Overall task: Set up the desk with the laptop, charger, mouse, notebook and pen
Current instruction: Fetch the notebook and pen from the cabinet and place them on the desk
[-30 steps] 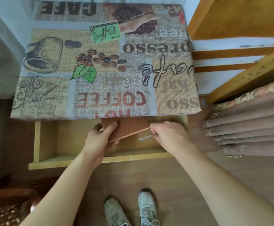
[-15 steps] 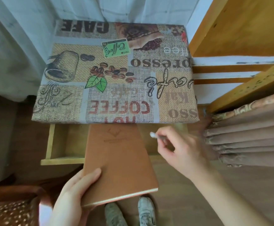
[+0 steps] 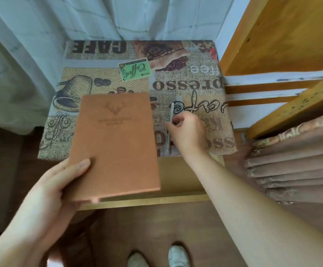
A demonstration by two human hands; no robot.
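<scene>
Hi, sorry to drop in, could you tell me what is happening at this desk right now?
A person stands at a small desk covered in a coffee-print cloth, its drawer pulled open below. The left hand holds a brown notebook by its near corner, above the desk's front edge. The right hand has a pale pen in its grip, low over the cloth. No laptop, charger or mouse is in view.

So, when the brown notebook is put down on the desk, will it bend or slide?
The notebook probably stays stiff: the left hand grips only one corner, yet it shows no sag. Its cover looks matte and the tablecloth woven, so sliding seems unlikely. Lying flat, it should not tip.
</scene>
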